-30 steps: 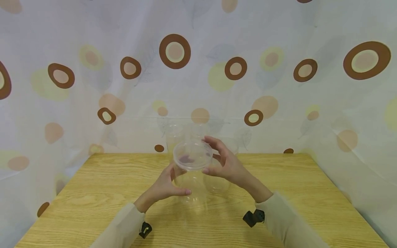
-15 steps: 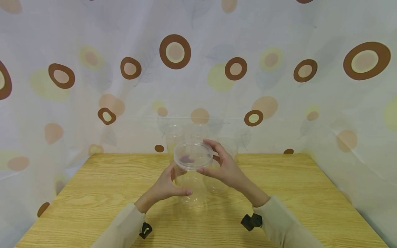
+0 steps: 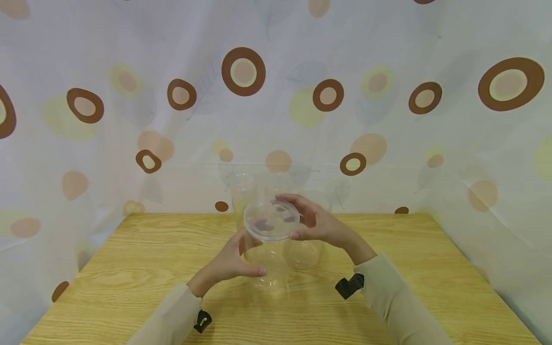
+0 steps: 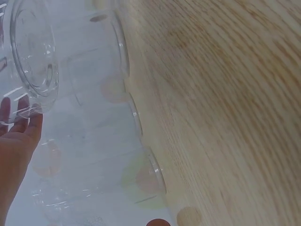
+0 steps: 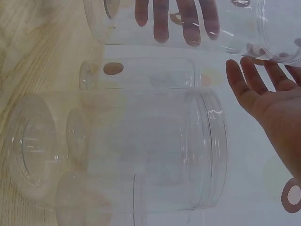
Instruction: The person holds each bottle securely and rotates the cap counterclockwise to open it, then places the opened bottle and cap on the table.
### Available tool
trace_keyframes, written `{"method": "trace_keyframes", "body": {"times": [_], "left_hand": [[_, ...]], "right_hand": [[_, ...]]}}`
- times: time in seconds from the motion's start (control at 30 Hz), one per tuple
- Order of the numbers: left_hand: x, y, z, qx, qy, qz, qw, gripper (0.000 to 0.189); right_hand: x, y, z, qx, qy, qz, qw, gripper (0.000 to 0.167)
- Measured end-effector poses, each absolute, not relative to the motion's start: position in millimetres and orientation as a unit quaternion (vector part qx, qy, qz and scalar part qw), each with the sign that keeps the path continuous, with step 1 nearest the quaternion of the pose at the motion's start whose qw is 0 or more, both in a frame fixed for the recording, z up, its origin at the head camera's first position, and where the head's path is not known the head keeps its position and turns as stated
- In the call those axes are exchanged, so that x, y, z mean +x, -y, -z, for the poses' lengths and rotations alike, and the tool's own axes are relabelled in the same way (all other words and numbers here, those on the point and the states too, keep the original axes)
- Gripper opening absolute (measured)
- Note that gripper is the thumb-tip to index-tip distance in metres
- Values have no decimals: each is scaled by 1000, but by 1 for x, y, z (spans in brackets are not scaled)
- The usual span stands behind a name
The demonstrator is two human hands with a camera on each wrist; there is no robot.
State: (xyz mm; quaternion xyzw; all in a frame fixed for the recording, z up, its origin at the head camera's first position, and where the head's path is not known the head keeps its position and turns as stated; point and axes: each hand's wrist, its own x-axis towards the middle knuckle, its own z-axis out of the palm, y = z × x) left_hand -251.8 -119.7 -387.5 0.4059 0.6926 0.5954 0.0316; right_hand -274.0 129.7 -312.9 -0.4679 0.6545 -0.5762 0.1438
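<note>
A clear plastic jar (image 3: 269, 263) is held upright in front of me by my left hand (image 3: 226, 258), its thumb in front and its fingers around the far side. In the left wrist view the jar's round base (image 4: 35, 52) hangs clear of the table. On top of the jar sits a round clear lid (image 3: 269, 223). My right hand (image 3: 319, 225) grips the lid's rim, thumb on the near edge and fingers on the far edge. How firmly the lid sits on the jar I cannot tell.
Behind the held jar stand other clear jars, one at the back left (image 3: 243, 191) and one at the right (image 3: 304, 254), which looks large and lidded in the right wrist view. They stand on a wooden table (image 3: 409, 282) before a patterned curtain (image 3: 276, 124).
My right hand has shifted its grip around the lid's rim, first leftward, then back to the right with the wrist raised. The lid and jar have tipped slightly; my left hand stays nearly still.
</note>
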Motion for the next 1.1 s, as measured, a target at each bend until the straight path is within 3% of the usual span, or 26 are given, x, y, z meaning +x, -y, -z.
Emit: {"method": "trace_keyframes", "body": {"times": [0.2, 0.4, 0.53, 0.9, 1.1], "left_hand": [[-252, 120, 387, 409, -694, -592, 20, 95], [-252, 120, 388, 404, -699, -590, 4, 98], [-253, 119, 388, 404, -700, -589, -1, 99], [-252, 119, 388, 395, -705, -590, 6, 99], [-253, 119, 389, 403, -695, -595, 20, 96]], "right_hand": [[-268, -130, 313, -467, -667, 567, 121, 82], [-256, -122, 318, -429, -712, 555, 17, 80], [-244, -114, 320, -398, -726, 561, -21, 82], [-236, -109, 321, -356, -748, 559, -33, 76], [-244, -116, 317, -385, -741, 550, 10, 75]]}}
